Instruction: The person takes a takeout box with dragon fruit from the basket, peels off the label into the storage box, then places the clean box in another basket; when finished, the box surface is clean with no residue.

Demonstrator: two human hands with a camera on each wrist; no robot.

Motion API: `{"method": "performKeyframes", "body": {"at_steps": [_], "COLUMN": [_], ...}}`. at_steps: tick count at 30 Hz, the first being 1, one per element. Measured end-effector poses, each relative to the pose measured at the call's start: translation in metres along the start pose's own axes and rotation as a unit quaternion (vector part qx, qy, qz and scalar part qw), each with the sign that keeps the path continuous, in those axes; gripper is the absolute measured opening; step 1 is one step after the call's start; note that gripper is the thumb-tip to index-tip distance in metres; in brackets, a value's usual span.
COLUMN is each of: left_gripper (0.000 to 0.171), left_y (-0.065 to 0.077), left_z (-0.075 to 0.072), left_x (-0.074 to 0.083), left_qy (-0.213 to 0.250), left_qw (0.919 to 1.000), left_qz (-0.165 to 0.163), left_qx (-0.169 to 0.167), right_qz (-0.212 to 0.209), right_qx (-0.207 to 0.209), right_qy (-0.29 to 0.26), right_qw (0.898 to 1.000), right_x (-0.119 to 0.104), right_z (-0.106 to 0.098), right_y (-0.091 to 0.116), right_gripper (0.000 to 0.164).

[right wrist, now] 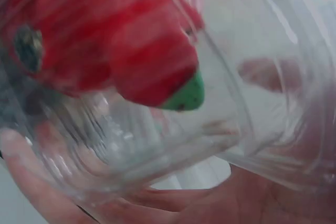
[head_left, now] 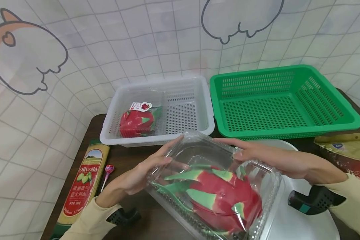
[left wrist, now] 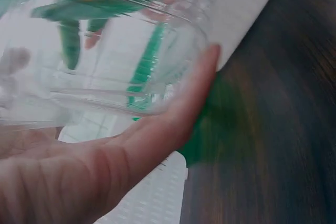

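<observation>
Both hands hold a clear plastic box (head_left: 195,150), tilted above the table, with a red dragon fruit (head_left: 225,193) with green scales inside it. My left hand (head_left: 138,175) grips the box by its left side, thumb on the near face and fingers seen through the plastic behind. On the far right side my right hand (head_left: 270,158) grips the box the same way. In the right wrist view, the red end of the dragon fruit (right wrist: 142,40) shows through the blurred plastic, and fingers (right wrist: 31,177) curve under the box.
A white basket (head_left: 208,110) at the back holds another boxed dragon fruit (head_left: 136,123). Beside it stands a green basket (head_left: 267,131). Spaghetti pack (head_left: 84,180) and lollipop (head_left: 109,169) lie left. A white rounded dish (head_left: 303,210) and a red-gold bag (head_left: 348,150) are right.
</observation>
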State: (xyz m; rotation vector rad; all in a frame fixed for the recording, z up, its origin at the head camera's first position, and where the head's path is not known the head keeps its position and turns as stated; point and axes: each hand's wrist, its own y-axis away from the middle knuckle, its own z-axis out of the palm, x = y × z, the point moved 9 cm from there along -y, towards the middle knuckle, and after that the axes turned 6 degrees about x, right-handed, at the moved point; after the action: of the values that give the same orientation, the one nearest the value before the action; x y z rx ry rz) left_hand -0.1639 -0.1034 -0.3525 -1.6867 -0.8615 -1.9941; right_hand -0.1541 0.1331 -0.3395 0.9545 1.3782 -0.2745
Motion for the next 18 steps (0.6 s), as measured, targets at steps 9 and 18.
{"method": "performKeyframes", "body": {"at_steps": [9, 18], "left_gripper": [0.076, 0.068], "left_y": [-0.001, -0.010], "left_z": [-0.004, -0.004], "left_x": [0.007, 0.020], "left_qy": [0.004, 0.108], "left_qw": [0.9998, 0.9891], "left_qz": [0.016, 0.088], "left_qx": [0.015, 0.048], "right_qz": [-0.032, -0.028], "right_qx": [0.061, 0.135], "right_qy": [0.029, 0.028], "right_qw": [0.997, 0.990], "right_x": [0.006, 0.014], "right_z": [-0.011, -0.045], "right_y": [0.011, 0.026], "right_gripper": [0.071, 0.069]}}
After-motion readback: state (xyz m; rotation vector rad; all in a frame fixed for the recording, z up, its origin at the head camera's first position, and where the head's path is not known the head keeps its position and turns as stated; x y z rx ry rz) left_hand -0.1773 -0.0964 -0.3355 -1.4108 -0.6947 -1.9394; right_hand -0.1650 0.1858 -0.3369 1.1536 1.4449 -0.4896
